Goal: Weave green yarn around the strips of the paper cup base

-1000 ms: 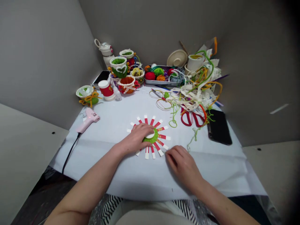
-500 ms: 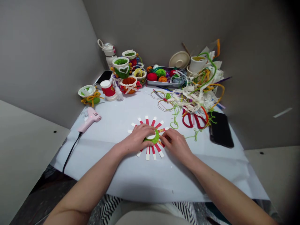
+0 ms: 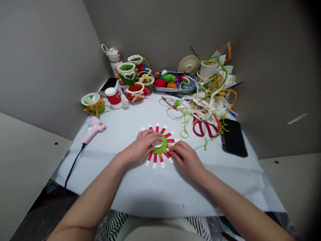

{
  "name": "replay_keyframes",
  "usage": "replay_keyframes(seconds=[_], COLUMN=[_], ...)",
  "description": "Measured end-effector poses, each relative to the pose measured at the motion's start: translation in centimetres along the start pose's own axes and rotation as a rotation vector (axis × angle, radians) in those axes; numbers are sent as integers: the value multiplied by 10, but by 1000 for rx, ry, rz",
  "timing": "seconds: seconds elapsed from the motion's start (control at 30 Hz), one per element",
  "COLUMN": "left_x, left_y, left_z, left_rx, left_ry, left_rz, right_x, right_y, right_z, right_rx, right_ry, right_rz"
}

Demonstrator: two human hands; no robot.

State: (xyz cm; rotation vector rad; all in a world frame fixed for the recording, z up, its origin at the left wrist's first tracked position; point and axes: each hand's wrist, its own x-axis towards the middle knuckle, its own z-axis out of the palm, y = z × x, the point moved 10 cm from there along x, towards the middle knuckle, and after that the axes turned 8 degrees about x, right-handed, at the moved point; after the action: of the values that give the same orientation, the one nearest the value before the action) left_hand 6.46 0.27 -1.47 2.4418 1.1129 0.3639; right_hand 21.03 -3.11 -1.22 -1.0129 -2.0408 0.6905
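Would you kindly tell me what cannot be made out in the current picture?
All in the head view:
1. Some red-and-white strips: covered by the left hand.
2. Anything the right hand may pinch: too small, and covered by that hand itself.
3. Blades of the red scissors: hidden by the lace pile.
4. Far end of the black cord: lost beyond the edge of the table.

The table (image 3: 140, 187) is covered in white. At the left a pink glue gun (image 3: 92, 131) is laid, with a pot (image 3: 90, 104) behind it. A cut paper cup (image 3: 164, 146) is spread near the middle. A tray (image 3: 173, 90) is set at the back, a phone (image 3: 234, 138) laid at the right beside scissors (image 3: 209, 130).
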Motion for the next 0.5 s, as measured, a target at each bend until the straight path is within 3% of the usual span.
replay_keyframes(seconds=[0.17,0.33,0.5], left_x=[-2,0,1], left_y=[-1,-1,-3], left_z=[10,11,15], left_rx=[-15,10,-3], left_ry=[-82,-49,-30], left_rz=[-16,-33,-27], right_x=[-7,-11,-33], right_y=[1,-8,-25], right_z=[5,4,1], right_rx=[-42,-65,-137], right_ry=[-21,-34,-18], right_rz=[-10,-45,-90])
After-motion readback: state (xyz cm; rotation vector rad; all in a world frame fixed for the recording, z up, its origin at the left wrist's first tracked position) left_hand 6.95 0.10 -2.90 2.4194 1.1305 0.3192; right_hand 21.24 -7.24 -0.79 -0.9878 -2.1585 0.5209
